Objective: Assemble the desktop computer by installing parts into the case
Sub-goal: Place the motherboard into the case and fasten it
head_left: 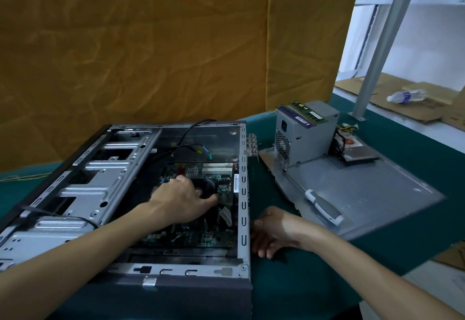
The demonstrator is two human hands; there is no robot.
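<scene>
Green-matted workbench against a wrinkled orange cloth, with an open grey metal computer case lying on its side.
Left hand curls its fingers round the black round cooler fan on the green motherboard; right hand rests relaxed, fingers loose, against the case wall at 3 o'clock. Grey boxy power supply and white-grey-handled screwdriver sit on the flat metal side panel toward 2 o'clock.

Open grey metal PC case on green mat, left hand gripping black CPU fan (on motherboard), right hand resting beside case w/ fingers loose
</scene>
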